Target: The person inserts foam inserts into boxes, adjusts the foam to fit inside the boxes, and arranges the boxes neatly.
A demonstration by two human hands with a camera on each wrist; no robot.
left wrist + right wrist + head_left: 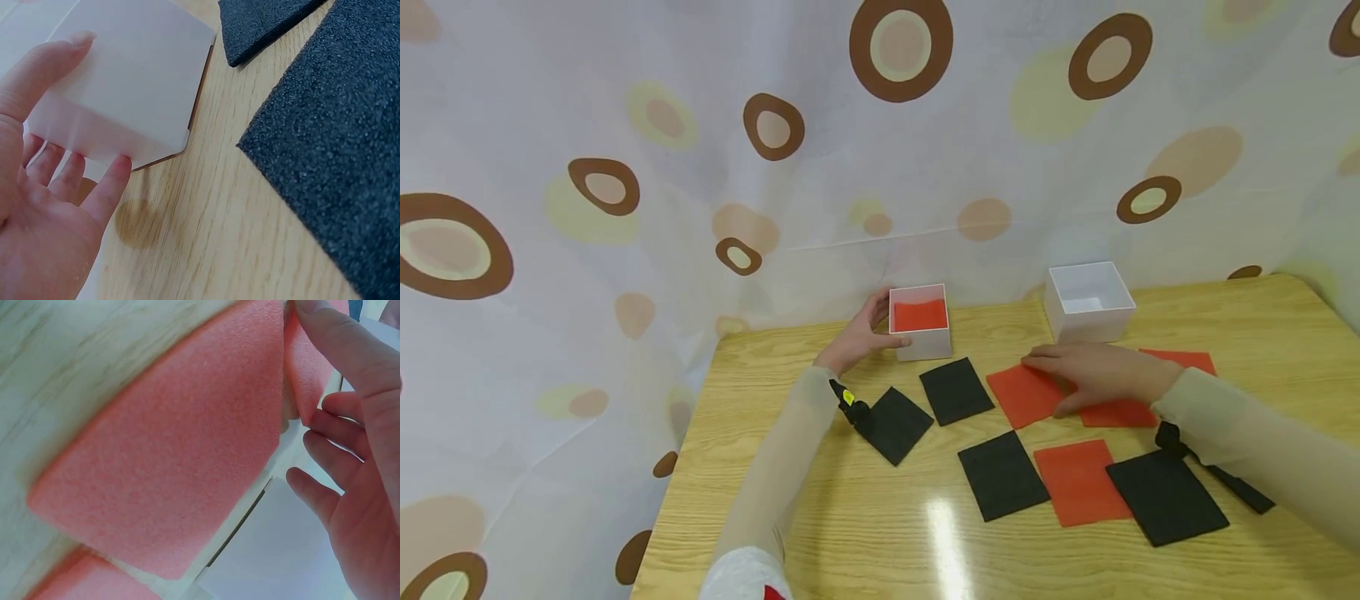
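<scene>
At the back edge of the table my left hand (859, 337) holds a small white box (927, 343), thumb on its front face and fingers around the left side. In the left wrist view, the fingertips lie along the box's lower edge (106, 134). A red foam square (921, 315) lies inside this box. My right hand (1101, 373) reaches over another red foam square (1018, 398) on the table, thumb and fingers spread apart. In the right wrist view, a fingertip touches a corner of that red square (306, 375). A larger-looking red square (169, 444) lies under the wrist.
A second white box (1086, 325) stands behind my right hand. Black foam squares lie toward the left (955, 392) and front (1003, 477); one (1167, 500) overlaps a red square (1082, 485). More red squares (1120, 414) lie beneath the right forearm. A patterned curtain (820, 192) borders the table.
</scene>
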